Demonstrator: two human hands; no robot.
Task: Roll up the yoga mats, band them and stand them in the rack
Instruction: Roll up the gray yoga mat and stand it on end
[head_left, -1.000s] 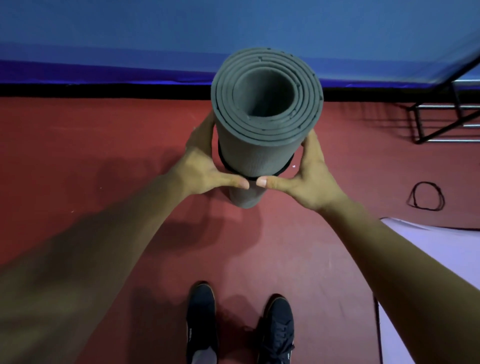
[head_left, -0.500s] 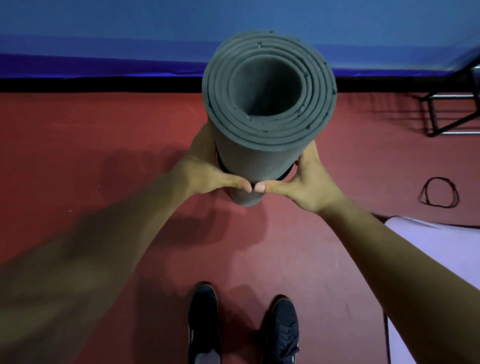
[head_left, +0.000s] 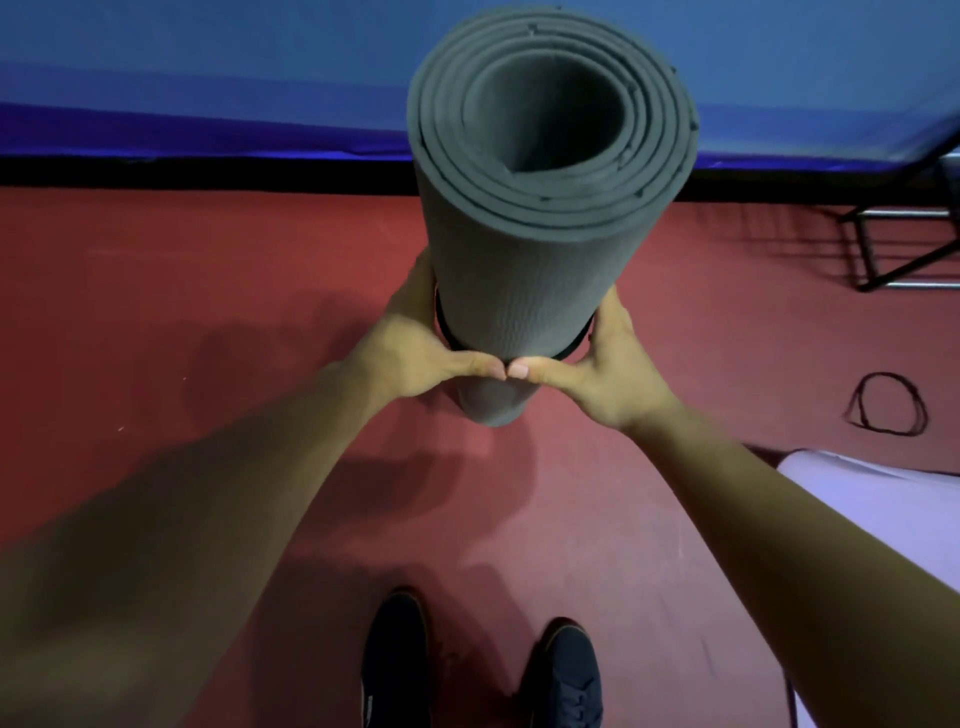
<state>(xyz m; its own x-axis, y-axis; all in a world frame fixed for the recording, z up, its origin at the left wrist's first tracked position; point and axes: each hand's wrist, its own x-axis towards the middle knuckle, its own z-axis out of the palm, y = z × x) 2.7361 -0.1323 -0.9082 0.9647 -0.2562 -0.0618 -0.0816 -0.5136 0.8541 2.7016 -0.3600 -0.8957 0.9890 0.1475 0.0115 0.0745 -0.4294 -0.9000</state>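
- One grey rolled mat (head_left: 519, 291), held upright in front of you over the red floor (head_left: 156, 312); black band (head_left: 448, 335) round its lower part.
- Two hands on it: your left hand (head_left: 415, 353) and right hand (head_left: 608, 374) clasp the roll at the band, thumbs meeting in front; the fingers behind are hidden.
- Handling, as a judgement: foam, light, soft, springy; ribbed skin, unlikely to slip.
- Best hold: low, around the band, so the coil cannot loosen.
- Rack (head_left: 898, 249): well apart, to your right.
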